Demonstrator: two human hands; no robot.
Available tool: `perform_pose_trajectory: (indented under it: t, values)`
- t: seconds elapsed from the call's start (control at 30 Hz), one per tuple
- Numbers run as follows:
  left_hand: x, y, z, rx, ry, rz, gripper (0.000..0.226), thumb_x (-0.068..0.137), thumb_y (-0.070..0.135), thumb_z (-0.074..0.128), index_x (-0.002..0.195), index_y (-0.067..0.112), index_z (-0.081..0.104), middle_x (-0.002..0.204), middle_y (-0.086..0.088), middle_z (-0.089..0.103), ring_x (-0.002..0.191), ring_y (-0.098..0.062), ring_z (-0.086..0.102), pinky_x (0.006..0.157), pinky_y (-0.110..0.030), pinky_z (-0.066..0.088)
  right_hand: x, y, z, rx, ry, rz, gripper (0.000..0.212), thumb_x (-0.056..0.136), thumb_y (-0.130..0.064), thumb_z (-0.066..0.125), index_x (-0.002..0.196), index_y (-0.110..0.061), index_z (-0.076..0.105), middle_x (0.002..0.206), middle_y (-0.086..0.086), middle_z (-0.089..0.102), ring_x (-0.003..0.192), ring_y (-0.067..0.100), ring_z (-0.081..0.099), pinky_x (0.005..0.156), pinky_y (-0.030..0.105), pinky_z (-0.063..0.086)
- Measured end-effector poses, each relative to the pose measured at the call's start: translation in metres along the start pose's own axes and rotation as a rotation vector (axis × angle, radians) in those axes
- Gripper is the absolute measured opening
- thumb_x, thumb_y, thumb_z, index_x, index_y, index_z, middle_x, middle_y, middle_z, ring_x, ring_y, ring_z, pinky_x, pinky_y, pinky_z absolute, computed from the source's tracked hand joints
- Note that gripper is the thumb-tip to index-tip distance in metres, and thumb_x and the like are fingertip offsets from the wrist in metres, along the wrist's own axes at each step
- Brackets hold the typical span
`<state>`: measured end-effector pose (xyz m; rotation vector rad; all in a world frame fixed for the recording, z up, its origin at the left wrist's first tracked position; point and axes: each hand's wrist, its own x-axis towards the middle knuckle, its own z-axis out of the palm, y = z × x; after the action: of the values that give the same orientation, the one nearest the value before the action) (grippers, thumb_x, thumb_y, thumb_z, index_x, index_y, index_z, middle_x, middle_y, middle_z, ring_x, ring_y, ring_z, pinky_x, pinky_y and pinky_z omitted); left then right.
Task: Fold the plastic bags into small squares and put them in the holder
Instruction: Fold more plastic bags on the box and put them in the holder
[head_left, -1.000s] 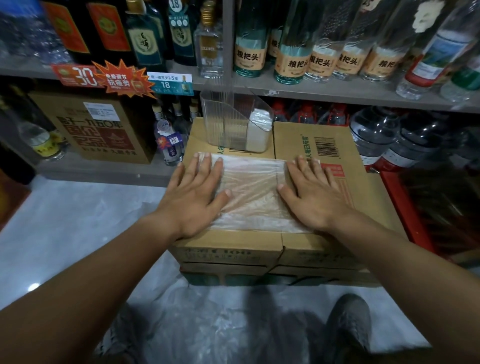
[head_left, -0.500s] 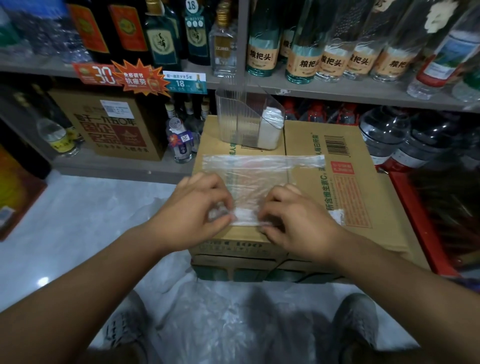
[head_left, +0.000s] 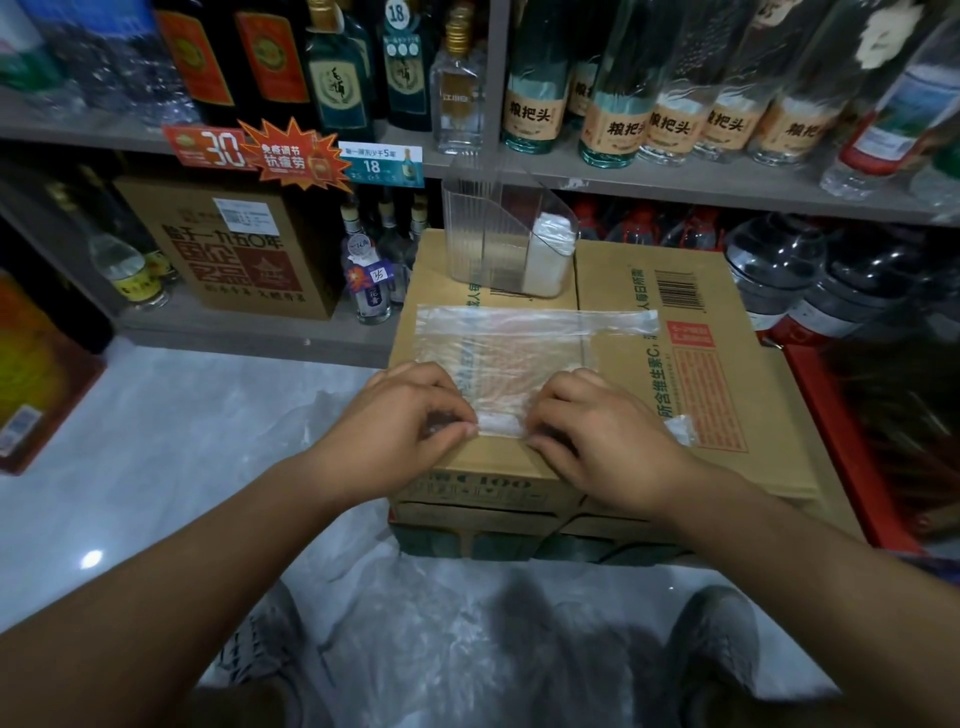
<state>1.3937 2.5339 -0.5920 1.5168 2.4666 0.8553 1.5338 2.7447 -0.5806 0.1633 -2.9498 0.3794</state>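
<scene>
The plastic bag (head_left: 519, 353) is clear, faintly milky; the cardboard box (head_left: 753, 441) is brown with green lettering, a black barcode (head_left: 680, 288) and a red-orange panel (head_left: 709, 395); the holder (head_left: 483, 234) is transparent, vertically ribbed, with white folded bags (head_left: 548, 249) inside; the starburst price tag (head_left: 293, 153) is orange.

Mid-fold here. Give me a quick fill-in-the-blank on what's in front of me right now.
The left hand and right hand pinch the plastic bag at its ____ edge. The bag lies on a ____ box. Folded bags sit in the ____ compartment of the clear holder.
Missing words: near; cardboard; right.
</scene>
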Motion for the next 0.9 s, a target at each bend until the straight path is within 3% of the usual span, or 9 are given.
perform_pose_trajectory:
  t: [0.13, 0.33, 0.53, 0.63, 0.73, 0.83, 0.9]
  values:
    - [0.002, 0.000, 0.001, -0.022, -0.003, -0.031, 0.009, 0.095, 0.035, 0.068, 0.099, 0.034, 0.075, 0.097, 0.017, 0.062, 0.098, -0.007, 0.055, 0.089, -0.038, 0.049, 0.002, -0.001, -0.001, -0.113, -0.014, -0.045, 0.019, 0.095, -0.027, 0.056, 0.095, -0.015, 0.071, 0.092, 0.003, 0.060, 0.087, 0.025, 0.056, 0.070, 0.039, 0.052]
    - [0.004, 0.000, 0.000, -0.032, 0.019, -0.048, 0.014, 0.099, 0.034, 0.058, 0.099, 0.029, 0.070, 0.095, 0.018, 0.061, 0.096, -0.008, 0.056, 0.090, -0.042, 0.049, 0.003, -0.002, -0.010, -0.013, -0.059, 0.012, 0.021, 0.094, -0.037, 0.063, 0.105, -0.020, 0.069, 0.101, -0.003, 0.061, 0.098, 0.017, 0.052, 0.083, 0.034, 0.049]
    - [0.001, 0.004, -0.004, -0.020, -0.013, -0.058, 0.048, 0.079, 0.069, 0.060, 0.113, 0.035, 0.066, 0.099, 0.019, 0.062, 0.097, -0.005, 0.056, 0.086, -0.032, 0.047, 0.006, 0.001, -0.011, -0.020, -0.064, 0.046, 0.016, 0.098, -0.028, 0.058, 0.103, -0.018, 0.070, 0.100, -0.001, 0.063, 0.097, 0.020, 0.055, 0.084, 0.039, 0.050]
    - [-0.002, 0.007, -0.005, 0.046, 0.029, -0.011, 0.034, 0.085, 0.050, 0.073, 0.111, 0.029, 0.070, 0.100, 0.014, 0.066, 0.095, -0.011, 0.059, 0.083, -0.038, 0.051, 0.006, 0.001, -0.017, 0.031, -0.077, 0.096, 0.022, 0.102, -0.032, 0.052, 0.107, -0.021, 0.069, 0.101, -0.003, 0.065, 0.099, 0.018, 0.056, 0.087, 0.038, 0.049]
    - [-0.001, 0.011, -0.009, 0.035, 0.097, 0.008, 0.011, 0.093, 0.028, 0.071, 0.103, 0.025, 0.074, 0.097, 0.013, 0.068, 0.092, -0.010, 0.061, 0.081, -0.038, 0.054, 0.004, -0.005, -0.027, 0.057, -0.097, 0.132, 0.025, 0.101, -0.039, 0.051, 0.116, -0.025, 0.065, 0.108, -0.006, 0.066, 0.103, 0.016, 0.057, 0.091, 0.038, 0.049]
    - [0.001, 0.015, -0.015, -0.056, 0.137, -0.033, 0.009, 0.094, 0.023, 0.070, 0.102, 0.023, 0.076, 0.099, 0.015, 0.070, 0.095, -0.004, 0.062, 0.083, -0.030, 0.052, 0.002, -0.012, -0.038, 0.061, -0.113, 0.182, 0.032, 0.098, -0.045, 0.057, 0.126, -0.032, 0.054, 0.113, -0.009, 0.063, 0.104, 0.014, 0.058, 0.089, 0.036, 0.049]
    - [0.003, 0.018, -0.020, -0.128, 0.148, -0.083, 0.011, 0.095, 0.027, 0.069, 0.103, 0.026, 0.075, 0.100, 0.017, 0.069, 0.093, 0.003, 0.061, 0.078, -0.024, 0.048, 0.004, -0.014, -0.043, 0.053, -0.092, 0.186, 0.023, 0.100, -0.041, 0.054, 0.120, -0.031, 0.052, 0.109, -0.007, 0.065, 0.098, 0.018, 0.060, 0.084, 0.037, 0.050]
